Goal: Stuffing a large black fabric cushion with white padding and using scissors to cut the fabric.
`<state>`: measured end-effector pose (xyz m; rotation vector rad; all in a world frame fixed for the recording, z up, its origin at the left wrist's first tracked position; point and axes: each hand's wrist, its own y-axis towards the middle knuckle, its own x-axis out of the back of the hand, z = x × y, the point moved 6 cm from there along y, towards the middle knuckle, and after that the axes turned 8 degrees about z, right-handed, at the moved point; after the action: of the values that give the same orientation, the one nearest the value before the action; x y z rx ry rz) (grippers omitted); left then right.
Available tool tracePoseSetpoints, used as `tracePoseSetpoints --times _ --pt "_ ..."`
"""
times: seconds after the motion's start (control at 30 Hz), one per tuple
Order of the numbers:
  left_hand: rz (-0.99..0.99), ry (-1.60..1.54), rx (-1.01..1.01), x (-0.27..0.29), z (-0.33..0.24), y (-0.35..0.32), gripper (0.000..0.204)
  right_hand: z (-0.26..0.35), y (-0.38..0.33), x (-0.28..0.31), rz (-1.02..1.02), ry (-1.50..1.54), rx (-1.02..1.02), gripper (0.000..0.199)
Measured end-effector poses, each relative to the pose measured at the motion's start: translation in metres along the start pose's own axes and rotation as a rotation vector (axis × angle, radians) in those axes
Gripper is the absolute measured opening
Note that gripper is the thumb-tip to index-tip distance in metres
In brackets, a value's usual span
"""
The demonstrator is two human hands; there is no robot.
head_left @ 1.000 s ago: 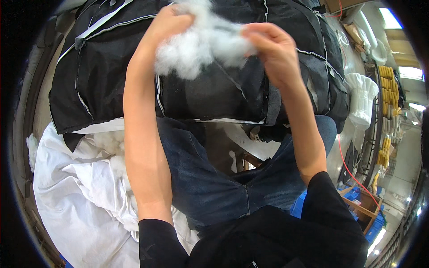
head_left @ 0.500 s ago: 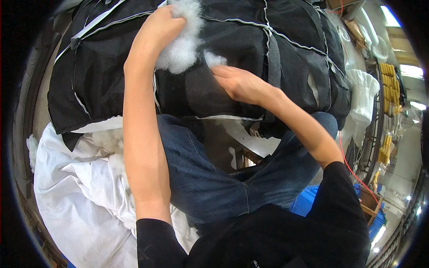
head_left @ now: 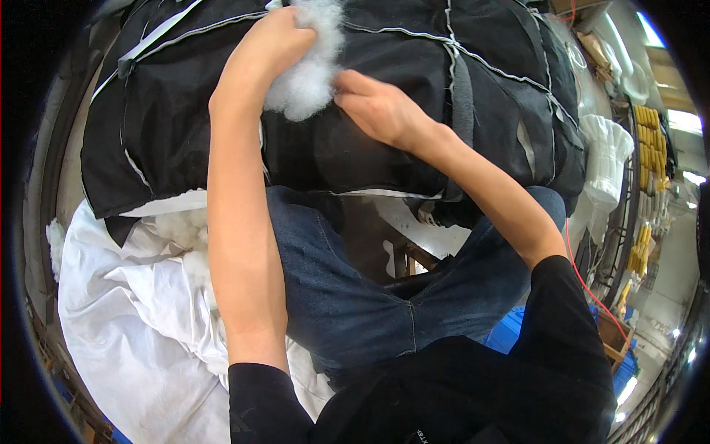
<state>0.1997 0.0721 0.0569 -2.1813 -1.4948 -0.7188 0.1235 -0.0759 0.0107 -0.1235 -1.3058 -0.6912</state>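
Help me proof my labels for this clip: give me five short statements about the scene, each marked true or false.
1. The left hand holds fluffy white filling. True.
2. The right hand rests on the person's knee. False: it is beside the filling, over the black fabric.
3. White cloth lies to the left of the person's jeans. True.
4. The strips on the black fabric are red. False: they are whitish.
5. A red cord runs along the right side of the view. True.
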Motion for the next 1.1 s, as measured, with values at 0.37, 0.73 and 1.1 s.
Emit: tracePoseSetpoints --times 0.37,0.73,1.1 --pt "-0.001 -0.016 -0.034 -0.001 -0.001 0.001 0.031 0.012 -0.008 -0.017 0.085 -0.189 0.008 0.029" --pt "0.038 0.050 -0.056 -0.003 -0.014 -0.006 0.031 -0.030 0.013 -0.053 0.392 -0.236 -0.396 0.027" --pt "0.048 0.174 0.054 -0.010 0.027 0.003 0.031 0.001 -0.021 -0.051 0.429 -0.321 0.030 0.047"
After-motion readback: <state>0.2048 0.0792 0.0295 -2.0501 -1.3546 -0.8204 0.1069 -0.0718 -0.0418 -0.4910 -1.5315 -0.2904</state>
